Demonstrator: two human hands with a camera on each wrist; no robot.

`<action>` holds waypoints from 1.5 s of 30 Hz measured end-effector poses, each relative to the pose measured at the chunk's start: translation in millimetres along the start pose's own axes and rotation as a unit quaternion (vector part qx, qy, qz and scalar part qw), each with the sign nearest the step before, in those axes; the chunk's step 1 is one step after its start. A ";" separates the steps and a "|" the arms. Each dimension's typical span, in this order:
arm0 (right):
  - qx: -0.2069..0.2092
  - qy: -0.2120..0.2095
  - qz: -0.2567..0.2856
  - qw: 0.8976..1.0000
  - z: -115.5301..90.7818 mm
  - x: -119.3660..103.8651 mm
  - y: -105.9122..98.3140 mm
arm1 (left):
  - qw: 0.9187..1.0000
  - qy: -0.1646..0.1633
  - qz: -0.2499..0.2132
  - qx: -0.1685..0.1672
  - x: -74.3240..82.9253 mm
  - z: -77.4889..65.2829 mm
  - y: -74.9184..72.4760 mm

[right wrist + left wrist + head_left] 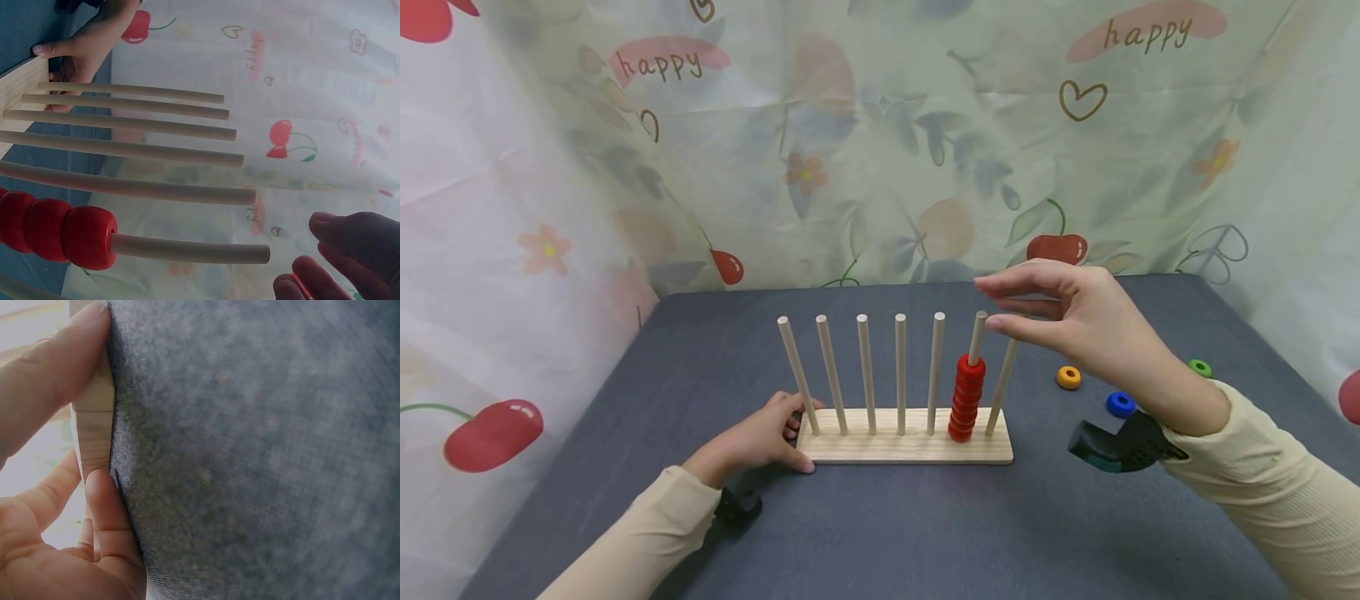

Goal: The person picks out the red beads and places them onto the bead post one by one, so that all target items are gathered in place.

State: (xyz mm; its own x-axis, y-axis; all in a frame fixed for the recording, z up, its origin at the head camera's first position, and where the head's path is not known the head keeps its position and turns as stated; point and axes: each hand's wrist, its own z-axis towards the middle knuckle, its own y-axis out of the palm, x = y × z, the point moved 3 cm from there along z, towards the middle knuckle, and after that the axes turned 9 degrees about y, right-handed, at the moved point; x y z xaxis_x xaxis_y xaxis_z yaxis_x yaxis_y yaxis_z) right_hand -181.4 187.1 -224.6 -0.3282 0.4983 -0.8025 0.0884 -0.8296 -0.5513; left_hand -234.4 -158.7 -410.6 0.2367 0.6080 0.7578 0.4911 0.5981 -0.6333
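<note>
A wooden peg stand [865, 450] with a row of several upright pegs rests on the dark table. Red rings [967, 400] are stacked on its second peg from the right, whose upper end stays bare. My left hand [767, 433] grips the left end of the base, thumb at the front and fingers at the side and back; the left wrist view shows the wooden edge [95, 434] between them. Around the top of the red-ringed peg [194, 249] hovers my right hand [1075, 312], thumb and fingers apart, with no ring visible between them.
Right of the stand lie a yellow ring [1069, 377], a blue ring [1121, 405] and a green ring [1200, 367], partly behind the right forearm. Patterned curtains [880, 167] hang behind the table and at both sides.
</note>
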 end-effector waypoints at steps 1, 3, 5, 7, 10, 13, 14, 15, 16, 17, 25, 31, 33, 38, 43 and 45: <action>0.003 -0.005 0.004 1.000 -0.8 0.0 -0.2 | 1.000 -0.001 0.000 0.001 0.1 0.0 0.1; 0.009 -0.014 0.011 1.000 -2.6 -0.1 -0.9 | 1.000 -0.001 0.000 0.002 0.1 0.0 0.1; 0.018 -0.021 0.015 0.999 -4.4 -0.6 -2.1 | 1.000 0.000 0.000 0.002 -0.2 -0.3 0.1; 0.027 -0.027 0.020 0.999 -6.5 -1.2 -3.7 | 1.000 0.001 -0.001 0.003 -0.3 -0.6 0.1; 0.037 -0.029 0.028 0.999 -9.8 -1.5 -6.8 | 1.000 0.001 -0.001 0.004 -0.7 -1.0 0.1; 0.045 -0.030 0.033 0.998 -13.0 -0.4 -10.4 | 1.000 -0.002 -0.002 0.005 -0.7 -1.3 0.0; 0.048 -0.031 0.033 0.998 -13.9 0.2 -11.8 | 1.000 -0.003 -0.002 0.005 -0.7 -1.4 -0.1; 0.052 -0.032 0.035 0.998 -14.8 1.0 -13.2 | 1.000 -0.005 -0.002 0.005 -0.5 -1.5 -0.1; 0.056 -0.033 0.035 0.997 -15.8 2.1 -14.7 | 1.000 -0.006 -0.002 0.005 -0.4 -1.5 -0.2; 0.060 -0.032 0.036 0.997 -16.7 3.3 -16.4 | 1.000 -0.006 -0.001 0.006 -0.2 -1.5 -0.3; 0.085 -0.013 0.082 0.993 -27.3 16.8 -30.4 | 1.000 -0.007 0.003 0.008 -0.2 -0.9 -0.2; 0.118 0.010 0.045 0.992 -35.0 28.0 -41.9 | 1.000 -0.008 0.003 0.006 -0.2 -1.0 -0.2; 0.127 0.019 0.029 0.991 -37.5 32.3 -45.4 | 1.000 -0.009 0.003 0.006 -0.1 -0.9 -0.2; 0.144 0.041 0.021 0.988 -44.3 46.3 -55.3 | 1.000 -0.009 0.004 0.007 -0.4 -0.1 -0.1; 0.164 0.063 0.020 0.984 -51.9 64.8 -65.8 | 1.000 -0.005 0.007 0.005 0.3 0.2 0.2; 0.174 0.071 0.010 0.982 -55.0 72.4 -69.2 | 1.000 -0.003 0.009 0.004 0.7 0.4 0.1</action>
State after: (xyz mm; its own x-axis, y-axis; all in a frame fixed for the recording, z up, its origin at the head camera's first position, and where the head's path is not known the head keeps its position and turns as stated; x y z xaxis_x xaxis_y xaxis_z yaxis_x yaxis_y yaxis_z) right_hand -159.6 294.5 -257.2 -0.1936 0.4909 -0.8494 -0.2416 -0.8630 -0.4437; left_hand -234.5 -157.9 -410.2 0.2403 0.6212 0.7459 0.4797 0.5921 -0.6476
